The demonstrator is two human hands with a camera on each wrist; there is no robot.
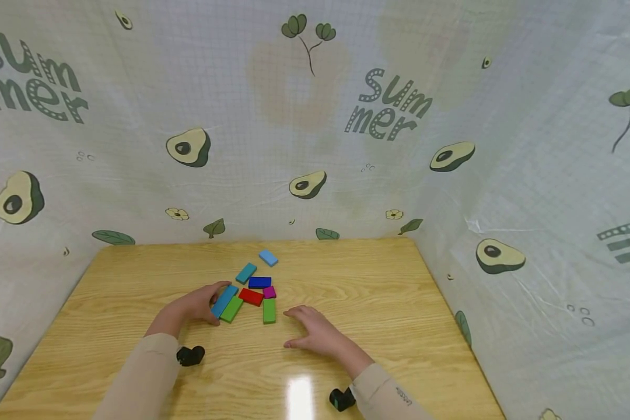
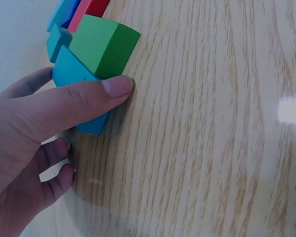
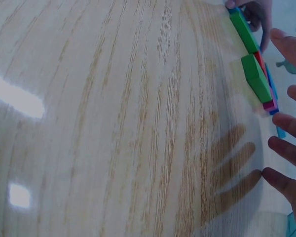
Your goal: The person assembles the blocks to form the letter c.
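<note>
- Head view: your left hand pinches a long, flat-sided bright-blue block, thumb at its near end and fingers at its far end; the block lies on a pale wood-grain tabletop, at the left of a loose cluster.
- Your right hand is spread wide with slightly bent fingers, nothing in its grasp, to the right of the cluster.
- Crowding your left hand's block on its right is a bright-green rectangular block, right alongside it.
- Beyond that green block lie a red rectangular block, a dark-blue rectangular block and a small magenta block.
- Nearest your right hand is a second green rectangular block, just in front of the magenta one.
- Farther back, a teal-blue rectangular block and a light-blue rectangular block lie at the cluster's far side.
- "Summer" reads in green letters on the white avocado-print cloth behind; the small dark lettering on your right sleeve is too small to make out.
- Cloth borders the tabletop's back and both sides, the light-blue block being closest to the back edge; broad wood surface runs from your right hand to the right edge.
</note>
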